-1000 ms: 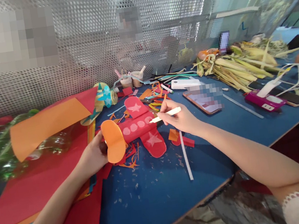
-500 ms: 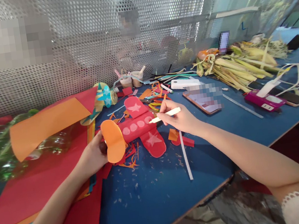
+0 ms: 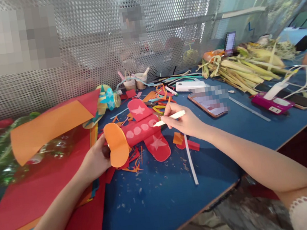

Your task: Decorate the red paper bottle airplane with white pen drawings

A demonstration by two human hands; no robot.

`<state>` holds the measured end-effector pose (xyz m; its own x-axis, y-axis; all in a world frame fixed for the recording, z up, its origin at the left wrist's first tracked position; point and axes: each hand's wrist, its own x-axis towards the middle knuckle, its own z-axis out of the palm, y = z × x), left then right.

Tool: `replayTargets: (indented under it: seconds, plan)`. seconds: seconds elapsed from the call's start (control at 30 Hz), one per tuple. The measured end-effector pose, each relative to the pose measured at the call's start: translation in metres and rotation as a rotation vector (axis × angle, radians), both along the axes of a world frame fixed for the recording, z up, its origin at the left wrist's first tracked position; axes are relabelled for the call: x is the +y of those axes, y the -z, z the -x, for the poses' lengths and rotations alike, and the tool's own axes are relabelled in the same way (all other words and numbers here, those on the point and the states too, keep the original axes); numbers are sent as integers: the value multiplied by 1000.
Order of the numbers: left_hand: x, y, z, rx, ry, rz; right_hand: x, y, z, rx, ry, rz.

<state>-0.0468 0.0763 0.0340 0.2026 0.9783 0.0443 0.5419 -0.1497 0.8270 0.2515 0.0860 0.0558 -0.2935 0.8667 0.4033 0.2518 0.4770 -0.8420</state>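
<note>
So there's one toy plane (image 3: 136, 138) here, held up over the blue surface (image 3: 166, 204), roughly mid-view between two hands. Count on it: two rounded wings, one pale star per wing, plus four pale circles (image 3: 137, 131) lined up along the body. The body's a tube wrapped in matte red, and the tail end has one smooth orange piece (image 3: 117, 145) with two rounded lobes.

Left hand (image 3: 98, 155) has its fingers curled around the tail end, partly hidden behind the orange piece. Right hand (image 3: 185, 120) is pinching one slim white pen (image 3: 180, 114) between its fingers, tip right at the circle farthest from the tail.

Around that: two small cups (image 3: 141, 81) at the back, one phone (image 3: 209, 104) lying flat right of the pen hand, and two thin white strips, one (image 3: 191, 161) below that hand and one (image 3: 249, 108) past the phone. Paper scraps (image 3: 135, 167) are way too many to count, mostly skinny orange and red bits. On the left, one curved orange sheet (image 3: 52, 127) sits over shiny, see-through green plastic bottles (image 3: 7, 150); they overlap, so no count. Far right is a heap of dry, stringy husks (image 3: 250, 69), with one glossy purple box (image 3: 272, 104) in front.
</note>
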Motion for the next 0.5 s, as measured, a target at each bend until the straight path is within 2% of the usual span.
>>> replayTargets:
  seconds: [0.23,0.5]
  plan:
    - [1,3,2,12,-5,-5,-1,-1,0,-6,5,3]
    - [0,0,-1,10,1,9,-1,-1,0,-6,7,8]
